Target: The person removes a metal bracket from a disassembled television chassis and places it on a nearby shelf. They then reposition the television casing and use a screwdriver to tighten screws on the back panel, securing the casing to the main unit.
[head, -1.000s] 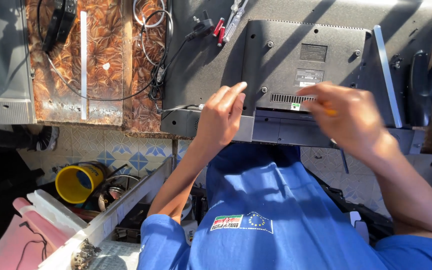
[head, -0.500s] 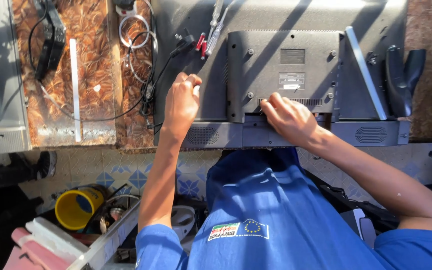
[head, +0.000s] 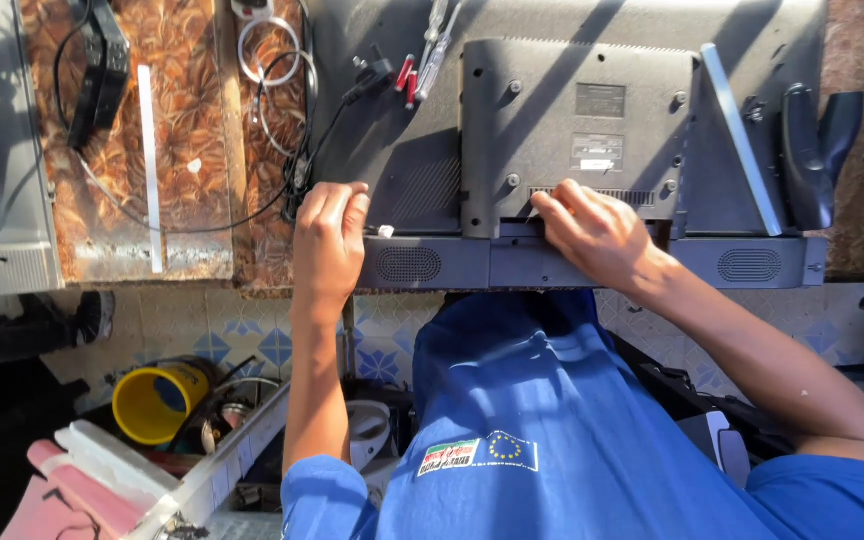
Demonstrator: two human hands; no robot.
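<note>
A dark grey flat television (head: 402,150) lies face down on a patterned table (head: 202,130), its raised back cover (head: 572,130) facing up. My left hand (head: 330,238) curls over the set's lower left corner, next to a small white piece (head: 384,231). My right hand (head: 592,232) rests on the lower edge of the back cover, fingertips bent into the seam above the speaker strip (head: 572,265). Whether the right hand holds anything small is hidden by its fingers.
Red-handled screwdrivers (head: 422,60) lie on the set's top left, beside a black plug and cable (head: 367,75). Coiled wire (head: 262,60), a black adapter (head: 102,70) and a white strip (head: 149,170) lie left. Black stand feet (head: 817,150) sit right. A yellow bucket (head: 157,400) stands on the floor.
My left hand has moved left from the cover to the set's lower left corner. My right hand has come down and left onto the cover's lower edge.
</note>
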